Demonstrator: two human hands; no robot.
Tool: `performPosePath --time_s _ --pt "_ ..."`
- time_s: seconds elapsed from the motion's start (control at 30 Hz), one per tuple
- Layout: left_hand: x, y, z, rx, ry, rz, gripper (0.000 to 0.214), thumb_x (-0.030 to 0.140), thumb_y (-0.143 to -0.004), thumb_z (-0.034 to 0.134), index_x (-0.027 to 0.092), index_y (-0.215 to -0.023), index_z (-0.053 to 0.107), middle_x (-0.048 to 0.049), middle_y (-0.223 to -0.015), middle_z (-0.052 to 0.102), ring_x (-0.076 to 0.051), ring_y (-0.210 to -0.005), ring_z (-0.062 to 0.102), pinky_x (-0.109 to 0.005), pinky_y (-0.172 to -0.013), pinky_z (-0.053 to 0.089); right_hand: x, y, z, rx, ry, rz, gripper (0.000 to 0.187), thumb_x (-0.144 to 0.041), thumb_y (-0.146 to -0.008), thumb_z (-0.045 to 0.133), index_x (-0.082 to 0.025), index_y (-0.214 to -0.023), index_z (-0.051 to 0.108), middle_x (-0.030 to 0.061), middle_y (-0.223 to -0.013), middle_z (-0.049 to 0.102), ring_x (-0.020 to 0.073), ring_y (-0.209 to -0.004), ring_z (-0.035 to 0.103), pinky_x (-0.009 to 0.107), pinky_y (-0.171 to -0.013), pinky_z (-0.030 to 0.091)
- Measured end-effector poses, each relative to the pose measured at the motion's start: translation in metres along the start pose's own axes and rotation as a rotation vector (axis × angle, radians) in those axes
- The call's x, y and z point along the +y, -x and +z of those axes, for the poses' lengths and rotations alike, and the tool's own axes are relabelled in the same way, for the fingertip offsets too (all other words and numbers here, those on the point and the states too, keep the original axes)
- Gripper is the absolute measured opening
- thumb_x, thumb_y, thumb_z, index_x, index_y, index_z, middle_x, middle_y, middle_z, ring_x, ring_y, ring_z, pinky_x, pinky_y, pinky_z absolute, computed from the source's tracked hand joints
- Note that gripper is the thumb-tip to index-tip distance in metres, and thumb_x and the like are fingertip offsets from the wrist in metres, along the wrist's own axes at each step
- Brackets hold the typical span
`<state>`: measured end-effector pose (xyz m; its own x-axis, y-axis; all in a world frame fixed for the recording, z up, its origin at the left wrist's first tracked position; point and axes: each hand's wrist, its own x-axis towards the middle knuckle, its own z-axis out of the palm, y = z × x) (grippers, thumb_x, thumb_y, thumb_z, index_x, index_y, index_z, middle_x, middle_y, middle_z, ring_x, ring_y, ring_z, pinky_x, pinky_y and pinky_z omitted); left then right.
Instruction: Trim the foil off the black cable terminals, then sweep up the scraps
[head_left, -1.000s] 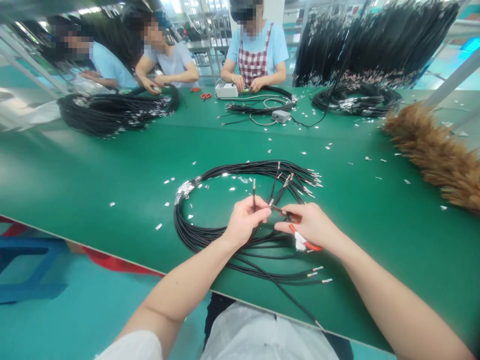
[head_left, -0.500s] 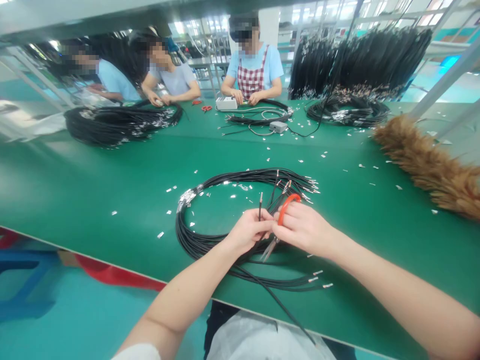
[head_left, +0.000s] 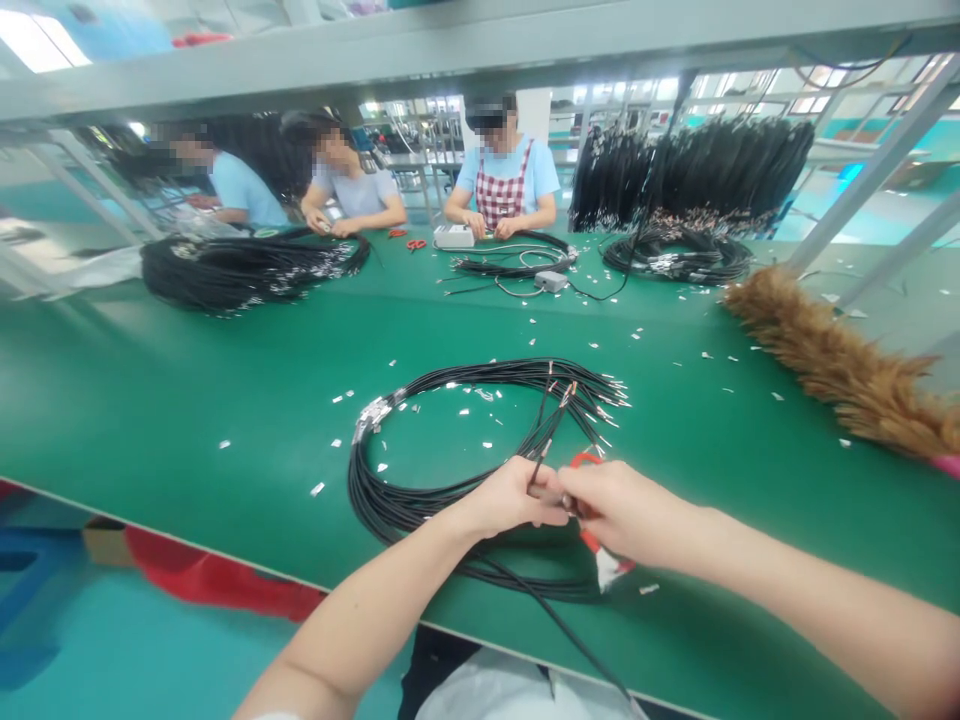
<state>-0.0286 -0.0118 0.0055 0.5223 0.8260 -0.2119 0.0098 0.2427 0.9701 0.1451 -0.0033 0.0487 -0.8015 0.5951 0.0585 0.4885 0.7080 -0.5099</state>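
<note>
A coil of black wires with metal terminals at their ends lies on the green table in front of me. My left hand is closed in a pinch on one black wire, whose end sticks up and to the right. My right hand is closed round red-handled scissors, with one red loop showing above the fingers and the white tip below the palm. Both hands meet over the near right side of the coil.
Small metal scraps dot the table. A brown feather duster lies at the right. Three people sit along the far edge with big wire bundles, a white box and more coils. Wires hang from a rack.
The view tilted up, so table and hands sit lower in the frame. My hands drew closer to me, and the held wire now leans to the right rather than standing upright.
</note>
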Motion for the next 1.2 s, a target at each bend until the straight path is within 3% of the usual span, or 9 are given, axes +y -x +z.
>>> performPosePath --time_s 0.1,0.23,0.33,0.43,0.57,0.67,0.77,0.97,1.2 --pt "0.001 0.004 0.0 -0.051 -0.013 0.071 0.014 0.023 -0.059 0.07 0.012 -0.063 0.062 -0.0007 -0.062 0.059 -0.009 -0.056 0.049 -0.022 -0.055 0.037 0.006 0.006 0.008 -0.014 -0.759 0.336 0.018 -0.011 -0.065 0.051 -0.02 -0.064 0.035 -0.0054 -0.054 0.05 0.0091 -0.046 0.046 0.021 -0.045 0.034" --pt "0.001 0.003 0.0 0.069 -0.012 0.161 0.015 0.023 -0.062 0.07 0.012 -0.062 0.06 -0.0004 -0.062 0.057 -0.007 -0.055 0.047 -0.021 -0.055 0.035 0.007 0.008 0.03 0.097 -1.429 0.453 0.03 -0.023 -0.067 0.059 -0.022 -0.067 0.028 -0.0061 -0.051 0.053 0.0109 -0.043 0.049 0.024 -0.044 0.039" --pt "-0.001 -0.001 -0.001 0.19 0.061 0.159 0.016 0.023 -0.064 0.068 0.012 -0.062 0.057 0.0019 -0.053 0.053 -0.005 -0.048 0.043 -0.02 -0.049 0.031 0.009 0.002 0.041 0.389 -1.339 0.393 0.032 -0.024 -0.067 0.063 -0.022 -0.068 0.031 -0.0056 -0.055 0.054 0.0105 -0.047 0.052 0.025 -0.049 0.042" --pt "-0.002 -0.004 -0.004 0.225 0.194 0.096 0.019 0.025 -0.065 0.067 0.013 -0.062 0.053 0.0041 -0.047 0.048 -0.004 -0.041 0.038 -0.018 -0.041 0.021 0.017 -0.003 0.04 0.646 -0.848 0.273 0.024 -0.018 -0.07 0.061 -0.021 -0.071 0.037 -0.0001 -0.074 0.06 0.0124 -0.065 0.058 0.029 -0.063 0.047" --pt "-0.002 -0.007 -0.006 0.212 0.279 0.028 0.024 0.028 -0.061 0.07 0.012 -0.063 0.051 0.0041 -0.048 0.048 -0.003 -0.04 0.039 -0.017 -0.038 0.016 0.026 -0.004 0.03 0.593 -0.107 -0.097 0.015 -0.005 -0.074 0.046 -0.02 -0.073 0.045 0.0064 -0.095 0.063 0.0163 -0.087 0.058 0.031 -0.072 0.047" --pt "-0.005 -0.008 -0.007 0.217 0.253 0.019 0.025 0.029 -0.061 0.07 0.013 -0.062 0.051 0.0045 -0.047 0.048 -0.003 -0.038 0.038 -0.017 -0.038 0.017 0.024 -0.006 0.023 0.512 0.122 -0.291 0.021 0.001 -0.072 0.04 -0.019 -0.072 0.048 0.0046 -0.08 0.063 0.0171 -0.084 0.055 0.031 -0.071 0.045" --pt "-0.007 -0.009 -0.005 0.231 0.179 0.04 0.023 0.028 -0.061 0.07 0.013 -0.062 0.052 0.0043 -0.047 0.049 -0.003 -0.038 0.038 -0.017 -0.038 0.018 0.019 -0.014 0.018 0.496 -0.006 -0.195 0.017 -0.003 -0.071 0.044 -0.019 -0.069 0.047 0.0013 -0.067 0.058 0.0149 -0.069 0.053 0.029 -0.063 0.043" --pt "0.003 -0.004 -0.01 0.323 0.13 0.139 0.018 0.025 -0.062 0.069 0.013 -0.064 0.056 0.0027 -0.052 0.052 -0.002 -0.04 0.034 -0.018 -0.038 0.017 0.017 -0.042 0.011 0.727 -0.871 0.369 0.024 -0.02 -0.065 0.061 -0.02 -0.069 0.038 -0.0053 -0.058 0.052 0.0101 -0.05 0.052 0.024 -0.05 0.043" --pt "0.013 -0.003 -0.028 0.601 0.325 0.303 0.016 0.024 -0.063 0.068 0.015 -0.071 0.058 0.0036 -0.063 0.052 -0.002 -0.043 0.038 -0.017 -0.039 0.024 -0.006 -0.071 0.033 0.539 -1.275 0.308 0.027 -0.021 -0.059 0.069 -0.018 -0.068 0.043 -0.0063 -0.062 0.052 0.0083 -0.055 0.053 0.024 -0.057 0.044"
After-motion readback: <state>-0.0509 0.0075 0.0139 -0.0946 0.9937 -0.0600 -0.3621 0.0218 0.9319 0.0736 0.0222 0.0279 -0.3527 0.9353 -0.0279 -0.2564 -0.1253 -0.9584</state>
